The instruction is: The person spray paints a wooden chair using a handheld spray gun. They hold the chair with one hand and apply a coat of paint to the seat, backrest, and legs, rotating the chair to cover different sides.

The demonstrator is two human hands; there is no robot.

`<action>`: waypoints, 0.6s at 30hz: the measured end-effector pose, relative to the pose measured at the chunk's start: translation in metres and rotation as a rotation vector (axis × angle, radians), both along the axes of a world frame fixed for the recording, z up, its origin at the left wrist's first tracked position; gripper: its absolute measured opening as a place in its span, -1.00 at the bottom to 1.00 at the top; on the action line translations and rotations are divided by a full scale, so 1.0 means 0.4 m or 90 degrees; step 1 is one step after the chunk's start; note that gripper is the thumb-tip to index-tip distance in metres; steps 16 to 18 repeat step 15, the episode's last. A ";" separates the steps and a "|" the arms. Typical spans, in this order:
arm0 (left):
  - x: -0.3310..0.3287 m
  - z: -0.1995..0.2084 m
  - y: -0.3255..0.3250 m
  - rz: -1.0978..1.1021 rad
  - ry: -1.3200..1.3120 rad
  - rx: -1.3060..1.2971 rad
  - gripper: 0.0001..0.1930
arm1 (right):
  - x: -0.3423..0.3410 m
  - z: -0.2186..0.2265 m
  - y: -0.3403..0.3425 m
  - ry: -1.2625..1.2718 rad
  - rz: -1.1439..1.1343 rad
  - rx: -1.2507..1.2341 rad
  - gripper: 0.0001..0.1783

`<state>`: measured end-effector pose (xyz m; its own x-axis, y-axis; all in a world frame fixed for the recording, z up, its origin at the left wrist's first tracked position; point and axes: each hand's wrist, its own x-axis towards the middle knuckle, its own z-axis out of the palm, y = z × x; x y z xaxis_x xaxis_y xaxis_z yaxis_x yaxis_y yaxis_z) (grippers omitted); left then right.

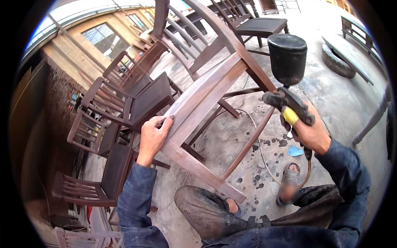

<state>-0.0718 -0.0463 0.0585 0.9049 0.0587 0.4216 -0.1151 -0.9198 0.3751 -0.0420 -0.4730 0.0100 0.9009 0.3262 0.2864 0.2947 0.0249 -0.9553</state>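
Observation:
A wooden chair [202,97] is tilted in front of me, its surface patchy pale and reddish brown, its slatted back pointing away. My left hand [155,134] grips the near left edge of its seat, thumb on top and fingers bent. In my right hand [312,130] is a dark spray gun [285,99], held to the right of the chair with its nozzle toward the chair. A black paint cup [287,62] sits upright on the gun. Something yellow [290,116] wraps around a finger at the trigger. A hose [307,175] hangs from the grip.
Several dark brown chairs [151,99] stand in a row on the left; another dark chair [260,27] is at the back. A tyre [337,62] lies far right under a board [349,58]. Dark spots and a blue scrap [295,151] mark the concrete floor. The hose loops near my feet.

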 end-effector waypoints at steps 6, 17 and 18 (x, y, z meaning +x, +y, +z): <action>-0.004 -0.007 0.006 -0.005 -0.021 -0.062 -0.60 | -0.096 0.002 0.042 0.039 0.099 0.018 -0.66; -0.004 -0.008 0.006 -0.001 0.009 -0.100 -0.61 | -0.164 -0.019 0.089 0.013 0.232 -0.003 -0.50; -0.004 -0.008 0.006 -0.001 0.009 -0.100 -0.61 | -0.164 -0.019 0.089 0.013 0.232 -0.003 -0.50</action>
